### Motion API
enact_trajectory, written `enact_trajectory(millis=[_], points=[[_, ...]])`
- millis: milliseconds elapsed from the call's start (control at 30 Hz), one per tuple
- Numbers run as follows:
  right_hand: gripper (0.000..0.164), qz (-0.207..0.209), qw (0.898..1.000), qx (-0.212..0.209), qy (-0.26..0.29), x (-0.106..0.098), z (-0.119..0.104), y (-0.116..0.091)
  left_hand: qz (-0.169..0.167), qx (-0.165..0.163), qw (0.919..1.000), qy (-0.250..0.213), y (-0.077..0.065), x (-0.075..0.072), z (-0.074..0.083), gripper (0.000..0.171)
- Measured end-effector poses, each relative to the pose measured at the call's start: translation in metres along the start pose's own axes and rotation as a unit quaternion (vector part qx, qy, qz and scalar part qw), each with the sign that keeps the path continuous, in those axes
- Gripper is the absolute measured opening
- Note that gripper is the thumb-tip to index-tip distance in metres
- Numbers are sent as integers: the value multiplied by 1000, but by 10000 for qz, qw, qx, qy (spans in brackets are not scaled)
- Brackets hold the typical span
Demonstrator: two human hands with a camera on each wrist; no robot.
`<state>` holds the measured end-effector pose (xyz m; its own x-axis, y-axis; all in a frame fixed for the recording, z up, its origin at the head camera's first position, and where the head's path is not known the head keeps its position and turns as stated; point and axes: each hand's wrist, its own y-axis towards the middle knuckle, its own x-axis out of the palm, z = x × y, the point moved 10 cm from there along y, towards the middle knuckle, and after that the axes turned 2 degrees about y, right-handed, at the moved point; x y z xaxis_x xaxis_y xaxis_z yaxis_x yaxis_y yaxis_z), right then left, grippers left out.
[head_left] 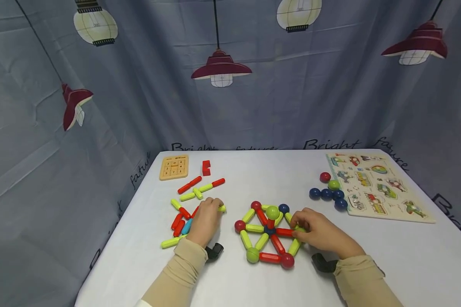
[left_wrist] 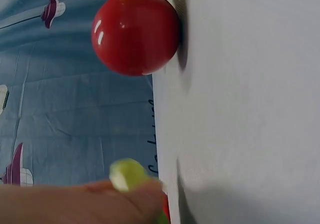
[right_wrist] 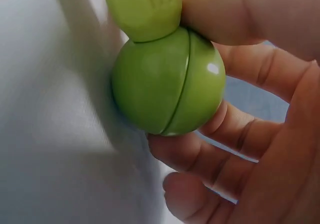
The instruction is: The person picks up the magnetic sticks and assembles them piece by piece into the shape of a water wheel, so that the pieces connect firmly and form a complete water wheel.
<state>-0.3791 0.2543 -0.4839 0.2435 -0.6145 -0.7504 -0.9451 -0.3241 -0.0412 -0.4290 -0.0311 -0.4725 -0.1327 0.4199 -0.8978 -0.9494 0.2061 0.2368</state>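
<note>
A flat wheel of rods and balls lies mid-table, with a dark blue hub ball point(head_left: 269, 230). Above the hub, a short red rod carries a green ball point(head_left: 272, 212). My right hand point(head_left: 318, 229) holds the green ball point(right_wrist: 160, 84) at the wheel's right corner, its fingers curled round it, where a yellow-green rod point(right_wrist: 145, 9) joins. Left of the wheel, my left hand point(head_left: 205, 219) pinches a yellow-green rod point(left_wrist: 127, 174) between thumb and fingers; most of it is hidden. Ahead of that hand in the left wrist view is the wheel's red ball point(left_wrist: 137, 34).
Loose red rods point(head_left: 179, 228), yellow-green rods point(head_left: 170, 242) and a blue rod point(head_left: 186, 226) lie around my left hand. A wooden number board point(head_left: 174, 167) and a red block point(head_left: 206, 167) are at the back left. Several blue balls point(head_left: 326, 195) lie beside a picture puzzle board point(head_left: 380, 187).
</note>
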Motion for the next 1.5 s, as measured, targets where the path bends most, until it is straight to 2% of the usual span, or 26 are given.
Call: enact_trajectory(millis=[67,133,200,300,333,400,600,833,900,967,1033,1067,1133,1200,1300,1500], points=[[17,-57,9999,64,63,3,1,0,53,77,9995,-302,-3,-2,4,24],[17,-132,9998,96,105,6,2,0,137,219,9962,-827,-5,-3,10,26],[17,-171,9997,109,116,7,3,0,150,465,9865,-1563,-7,-5,18,27],[17,-148,9998,84,89,4,3,1,-58,857,9651,-2473,-8,-5,32,28],[17,-130,9999,76,76,3,4,1,-155,963,9593,-2650,-9,-4,36,29],[17,-104,9999,71,68,1,4,2,-336,1075,9545,-2760,-9,-2,41,28],[17,-184,9997,108,88,0,4,1,-815,996,9580,-2562,-9,8,42,27],[17,-195,9997,152,42,-1,3,0,-1113,1088,9544,-2548,-8,12,44,31],[16,-211,9996,155,51,-1,4,0,-1219,1091,9570,-2398,-8,11,42,34],[16,-235,9996,152,53,-1,4,1,-1100,1072,9707,-1846,-7,5,36,31],[17,-234,9996,169,49,-1,5,2,-844,911,9884,-874,-4,-6,25,28],[17,-225,9996,180,49,-2,6,2,-747,730,9939,-355,-4,-11,17,26],[17,-221,9995,212,51,-3,8,3,-701,337,9956,516,-3,-19,1,23],[17,-200,9995,231,30,-4,9,4,-913,-20,9916,916,-5,-19,-13,19],[17,-205,9995,258,36,-5,9,4,-1281,-260,9889,709,-7,-14,-20,25],[16,-178,9994,270,133,-5,10,3,-1607,-67,9869,103,-5,-4,-14,45]])
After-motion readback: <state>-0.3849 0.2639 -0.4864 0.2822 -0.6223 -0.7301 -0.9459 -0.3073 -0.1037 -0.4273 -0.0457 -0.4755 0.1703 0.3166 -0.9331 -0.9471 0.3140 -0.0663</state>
